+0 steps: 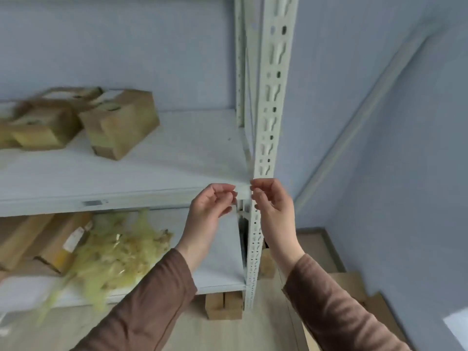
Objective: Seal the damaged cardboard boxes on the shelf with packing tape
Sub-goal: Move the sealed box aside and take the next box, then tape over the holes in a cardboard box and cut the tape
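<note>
Several brown cardboard boxes (119, 125) lie tilted at the left of the white shelf (177, 160); the ones farthest left are blurred. My left hand (212, 209) and my right hand (273, 203) are raised side by side at the shelf's front right corner, well right of the boxes. Each hand pinches thumb against fingertips. Between the two pinches stretches a short, nearly clear strip of tape (243, 191), hard to make out against the white shelf edge. No tape roll is in view.
A perforated white upright post (269, 97) stands right behind my hands. The lower shelf holds more boxes (50, 244) and a heap of yellow-green packing filler (114, 254). Small cardboard blocks (222, 305) sit on the floor under the rack, flat cardboard (354, 287) by the right wall.
</note>
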The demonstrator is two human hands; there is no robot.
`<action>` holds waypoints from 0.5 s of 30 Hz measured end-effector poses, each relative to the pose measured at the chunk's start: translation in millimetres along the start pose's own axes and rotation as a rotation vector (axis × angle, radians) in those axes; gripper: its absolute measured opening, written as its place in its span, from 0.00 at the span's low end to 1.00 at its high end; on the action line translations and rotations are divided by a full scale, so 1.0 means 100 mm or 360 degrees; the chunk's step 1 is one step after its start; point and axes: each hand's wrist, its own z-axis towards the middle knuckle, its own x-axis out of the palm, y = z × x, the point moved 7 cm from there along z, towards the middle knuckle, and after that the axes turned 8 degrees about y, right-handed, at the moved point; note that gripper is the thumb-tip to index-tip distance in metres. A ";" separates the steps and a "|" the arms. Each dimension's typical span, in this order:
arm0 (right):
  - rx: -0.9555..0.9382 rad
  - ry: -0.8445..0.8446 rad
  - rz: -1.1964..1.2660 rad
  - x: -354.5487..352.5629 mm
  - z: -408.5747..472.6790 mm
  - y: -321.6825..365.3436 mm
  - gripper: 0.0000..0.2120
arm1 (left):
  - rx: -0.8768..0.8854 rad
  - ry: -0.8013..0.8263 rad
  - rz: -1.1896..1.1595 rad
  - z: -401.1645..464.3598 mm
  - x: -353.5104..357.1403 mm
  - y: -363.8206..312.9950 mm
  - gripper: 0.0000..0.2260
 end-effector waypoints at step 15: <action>0.0015 0.0291 0.0254 2.85 0.50 0.61 0.11 | 0.0205 -0.0465 0.0108 -0.29 -3.23 -1.14 0.05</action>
